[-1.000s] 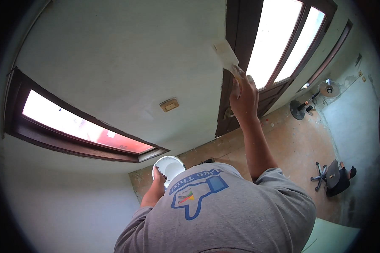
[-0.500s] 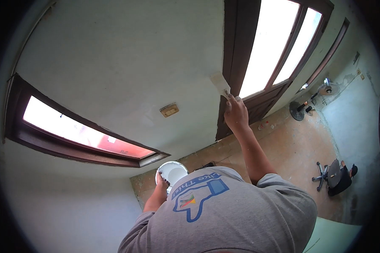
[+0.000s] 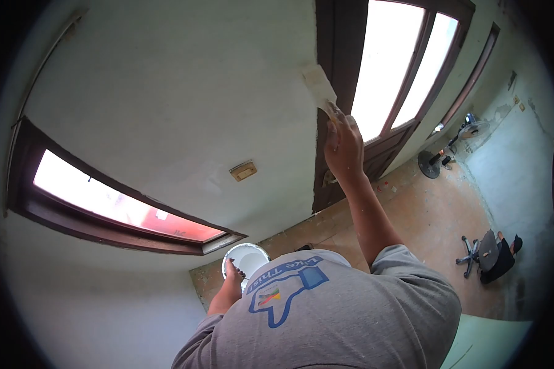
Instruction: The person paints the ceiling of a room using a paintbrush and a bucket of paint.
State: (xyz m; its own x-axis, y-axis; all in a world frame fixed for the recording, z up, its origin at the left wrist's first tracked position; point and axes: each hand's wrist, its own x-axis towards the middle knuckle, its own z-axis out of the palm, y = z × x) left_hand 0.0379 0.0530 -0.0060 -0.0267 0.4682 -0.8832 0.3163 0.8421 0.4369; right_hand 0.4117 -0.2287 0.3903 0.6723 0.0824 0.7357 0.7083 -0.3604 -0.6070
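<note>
My right hand point(image 3: 343, 142) is raised, its fingers wrapped round the handle of a flat, pale scraper point(image 3: 319, 86). The scraper's wide blade lies against the light wall point(image 3: 184, 80) beside the dark wooden door frame point(image 3: 337, 55). Low in front of my body, my left hand point(image 3: 232, 274) grips the rim of a white bucket point(image 3: 250, 255). The bucket's inside is whitish, and its lower part is hidden by my shirt.
A wall switch plate point(image 3: 244, 171) sits left of the door. A low window point(image 3: 123, 200) is at the left. On the floor point(image 3: 412, 215) stand a fan point(image 3: 429, 165) and, farther right, a person in dark clothing point(image 3: 503, 261) by an office chair point(image 3: 471, 255).
My right hand and the scraper have moved up along the wall beside the door frame. My left hand still holds the bucket, which sits slightly lower in view.
</note>
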